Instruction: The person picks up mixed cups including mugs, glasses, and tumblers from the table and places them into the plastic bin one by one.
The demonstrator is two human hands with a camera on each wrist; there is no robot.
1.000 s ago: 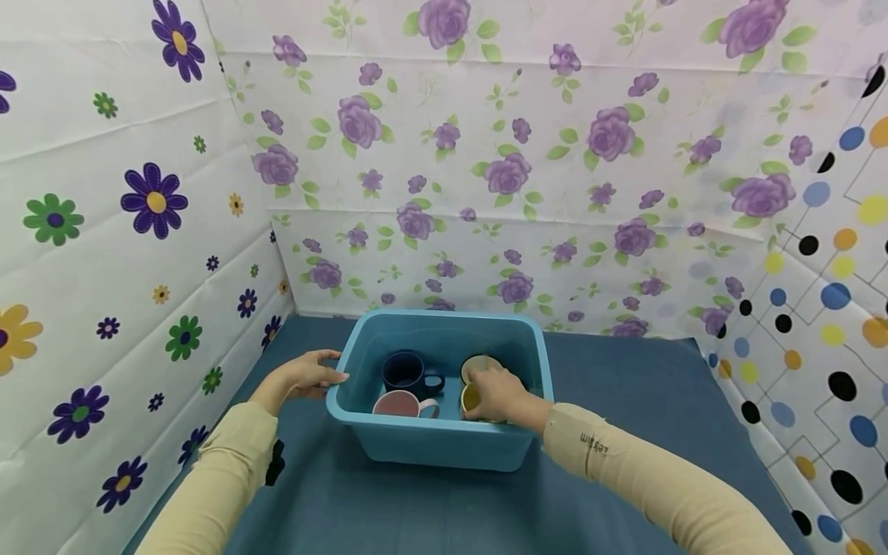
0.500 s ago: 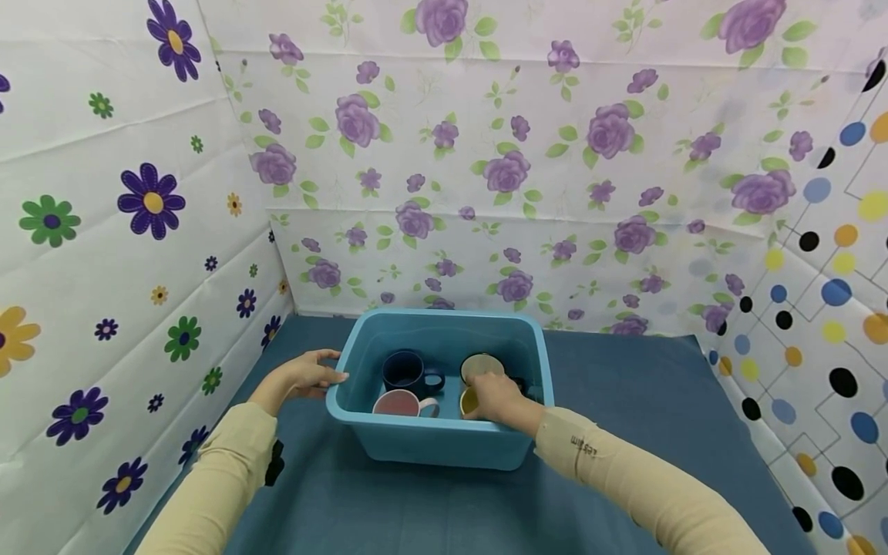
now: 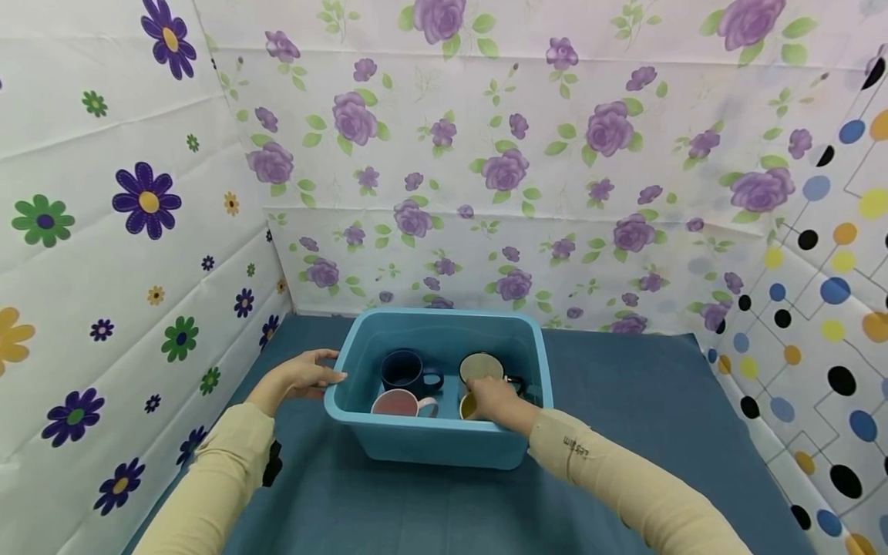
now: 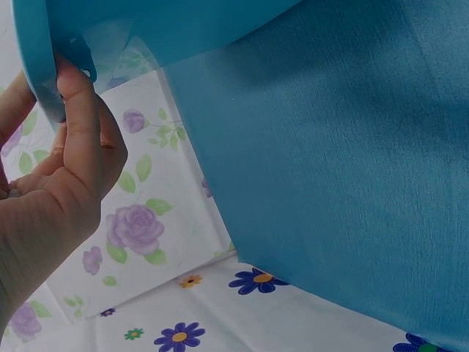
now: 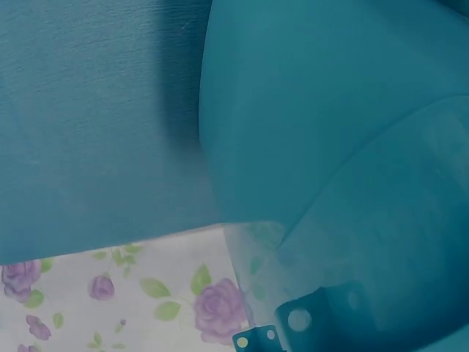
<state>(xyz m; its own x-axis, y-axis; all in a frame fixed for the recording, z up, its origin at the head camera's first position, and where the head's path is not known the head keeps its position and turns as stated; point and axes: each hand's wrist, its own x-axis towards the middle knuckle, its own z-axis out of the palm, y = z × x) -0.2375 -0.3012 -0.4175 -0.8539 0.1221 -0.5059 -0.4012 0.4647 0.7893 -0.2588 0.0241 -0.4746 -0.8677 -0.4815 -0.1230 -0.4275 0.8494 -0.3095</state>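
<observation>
A light blue plastic tub (image 3: 437,422) stands on the blue cloth. My left hand (image 3: 300,376) grips its left rim; in the left wrist view the fingers (image 4: 82,136) pinch the rim's edge. Inside the tub, my right hand (image 3: 498,401) holds a yellow mug (image 3: 468,407) at front right, mostly hidden by the hand. Behind it stands a cream-coloured mug (image 3: 481,364). On the left side are a dark blue mug (image 3: 401,368) and, in front of it, a pink mug (image 3: 394,402). Only the tub's wall (image 5: 278,132) and its surroundings show in the right wrist view, not the hand.
Blue cloth (image 3: 617,401) spreads around the tub. A rose-patterned sheet (image 3: 444,177) hangs behind, a daisy-patterned one (image 3: 139,254) at left and a dotted one (image 3: 832,308) at right. A dark handle (image 3: 516,381) shows beside the cream-coloured mug.
My right hand and forearm have shifted slightly left, the hand staying at the yellow mug. More of the cream-coloured mug shows. My left hand stays on the rim.
</observation>
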